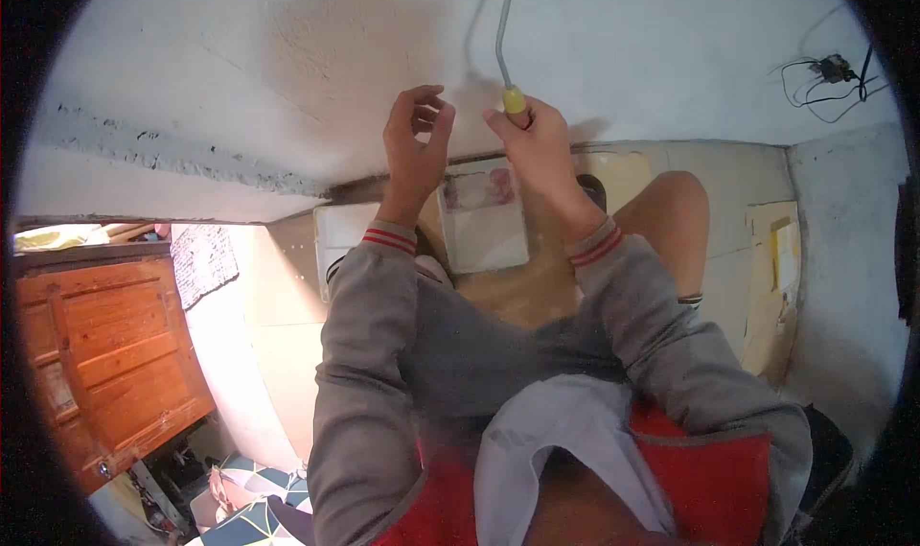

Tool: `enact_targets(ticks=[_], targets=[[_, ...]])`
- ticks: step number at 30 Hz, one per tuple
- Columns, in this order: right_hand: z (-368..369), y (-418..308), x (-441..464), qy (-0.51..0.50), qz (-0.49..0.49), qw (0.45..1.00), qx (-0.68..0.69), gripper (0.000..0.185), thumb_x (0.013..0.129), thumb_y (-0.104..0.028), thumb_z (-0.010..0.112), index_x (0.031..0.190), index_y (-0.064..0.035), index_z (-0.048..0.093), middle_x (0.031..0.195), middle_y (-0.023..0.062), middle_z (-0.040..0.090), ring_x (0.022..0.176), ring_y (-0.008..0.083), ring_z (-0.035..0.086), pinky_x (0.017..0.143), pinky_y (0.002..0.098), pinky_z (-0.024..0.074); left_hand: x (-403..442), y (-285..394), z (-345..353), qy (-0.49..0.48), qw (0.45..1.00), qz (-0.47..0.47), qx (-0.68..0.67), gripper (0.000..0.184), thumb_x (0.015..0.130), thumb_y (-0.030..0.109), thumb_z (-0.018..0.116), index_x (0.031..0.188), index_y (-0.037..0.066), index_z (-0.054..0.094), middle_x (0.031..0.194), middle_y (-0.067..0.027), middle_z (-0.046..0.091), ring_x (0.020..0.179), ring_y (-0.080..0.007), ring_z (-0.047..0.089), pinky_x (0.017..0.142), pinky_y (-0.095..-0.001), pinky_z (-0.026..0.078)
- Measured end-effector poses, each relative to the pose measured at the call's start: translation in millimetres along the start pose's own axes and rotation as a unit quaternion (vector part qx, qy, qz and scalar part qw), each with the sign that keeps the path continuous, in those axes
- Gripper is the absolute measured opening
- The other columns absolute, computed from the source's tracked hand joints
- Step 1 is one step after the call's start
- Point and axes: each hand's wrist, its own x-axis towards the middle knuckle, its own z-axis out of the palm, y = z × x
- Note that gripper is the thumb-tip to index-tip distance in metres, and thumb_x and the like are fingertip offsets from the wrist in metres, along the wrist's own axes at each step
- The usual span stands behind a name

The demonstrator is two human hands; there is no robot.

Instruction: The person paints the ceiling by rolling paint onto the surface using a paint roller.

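My right hand point(541, 148) is closed around the yellow handle point(515, 101) of a tool, held against the background of a pale wall. A bent grey rod point(502, 38) runs up from this handle, as on a paint roller; its far end lies outside the view. To the left, my left hand point(415, 143) is raised with curved, parted fingers and holds nothing. Below and between the hands, a white tray point(489, 244) with reddish stains at its far end sits on the floor by my legs.
A second white container point(350, 222) stands left of the tray. The pale wall point(652, 47) has a brownish patch point(350, 43) and loose black wires point(834, 71) at right. A wooden door point(125, 335) is at left. A yellow item point(784, 256) lies near the right wall.
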Motion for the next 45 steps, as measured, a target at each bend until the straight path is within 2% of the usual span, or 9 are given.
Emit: enact_targets(ticks=[7,12,17,21,25,27,30,37,45], targets=[[18.9,58.3,-2.6,0.044,-0.039,0.997,-0.042,0.033,0.092,-0.027,0.074,0.087,0.0048,0.066,0.064,0.0135,0.059,0.058,0.0232,0.055,0.060,0.0403,0.0465,-3.8,1.8,-8.4,0.015,1.000,0.003,0.004,0.024,0.095,0.007,0.071,0.119,0.004,0.066,0.096,-0.0050,0.069,0.081,-0.0119,0.064,0.072,-0.0283,0.055],[37.6,158.0,-22.4,-0.005,0.115,0.993,0.008,0.040,0.096,-0.033,0.071,0.078,0.0020,0.061,0.063,0.0118,0.056,0.057,0.0236,0.055,0.058,0.0433,0.0443,-7.4,0.0,-13.8,0.017,1.000,0.005,0.003,0.025,0.095,0.009,0.072,0.119,0.004,0.066,0.096,-0.0049,0.069,0.080,-0.0118,0.064,0.073,-0.0280,0.055],[41.3,195.0,-48.6,-0.003,0.146,0.989,0.012,0.050,0.097,-0.041,0.070,0.068,-0.0024,0.057,0.060,0.0056,0.056,0.055,0.0188,0.053,0.056,0.0422,0.0430,-8.2,-2.3,-13.8,0.017,1.000,-0.003,0.023,0.025,0.096,0.009,0.071,0.119,0.003,0.065,0.097,-0.0049,0.068,0.081,-0.0118,0.063,0.073,-0.0280,0.055],[41.1,184.2,-51.1,-0.043,0.233,0.971,-0.012,0.052,0.098,-0.044,0.070,0.069,-0.0025,0.060,0.060,0.0030,0.057,0.054,0.0173,0.056,0.054,0.0389,0.0443,-6.5,0.4,-14.9,0.018,1.000,-0.012,0.002,0.024,0.096,0.008,0.071,0.119,0.003,0.065,0.098,-0.0052,0.068,0.081,-0.0120,0.063,0.073,-0.0285,0.055],[45.4,169.1,-41.3,-0.035,0.210,0.977,-0.022,0.049,0.098,-0.043,0.071,0.071,-0.0017,0.062,0.061,0.0037,0.059,0.054,0.0175,0.059,0.053,0.0383,0.0458,-6.9,2.9,-16.5,0.019,1.000,-0.001,0.001,0.024,0.095,0.007,0.070,0.119,0.003,0.065,0.098,-0.0053,0.068,0.081,-0.0122,0.064,0.072,-0.0284,0.055],[52.9,159.7,-27.4,0.021,0.129,0.984,0.123,0.049,0.097,-0.040,0.072,0.071,-0.0003,0.062,0.058,0.0060,0.058,0.054,0.0179,0.054,0.054,0.0393,0.0449,-7.0,1.9,-17.7,0.018,1.000,0.001,-0.001,0.024,0.095,0.007,0.070,0.119,0.003,0.065,0.097,-0.0054,0.068,0.081,-0.0123,0.064,0.072,-0.0283,0.056],[35.5,82.3,-9.3,0.040,0.022,0.999,-0.018,0.046,0.096,-0.036,0.073,0.074,0.0023,0.062,0.057,0.0102,0.056,0.054,0.0185,0.049,0.054,0.0401,0.0433,-7.5,3.1,-18.6,0.018,1.000,-0.010,0.000,0.024,0.095,0.006,0.070,0.118,0.003,0.064,0.097,-0.0056,0.068,0.081,-0.0124,0.064,0.071,-0.0280,0.055],[18.0,-8.6,37.7,0.031,-0.058,0.997,0.045,0.045,0.095,-0.033,0.073,0.075,0.0051,0.061,0.057,0.0140,0.052,0.055,0.0179,0.045,0.055,0.0405,0.0420,-6.0,3.0,-16.7,0.017,1.000,-0.006,-0.001,0.025,0.096,0.007,0.070,0.119,0.003,0.064,0.097,-0.0061,0.068,0.080,-0.0130,0.064,0.072,-0.0282,0.055],[17.9,-16.3,39.6,-0.016,-0.063,0.990,0.125,0.045,0.098,-0.038,0.072,0.077,-0.0002,0.062,0.061,0.0002,0.055,0.054,0.0128,0.043,0.053,0.0341,0.0395,-4.7,-0.2,-15.3,-0.001,1.000,0.021,0.016,0.025,0.101,0.008,0.066,0.124,0.001,0.062,0.099,-0.0045,0.067,0.082,-0.0104,0.063,0.073,-0.0271,0.055]])
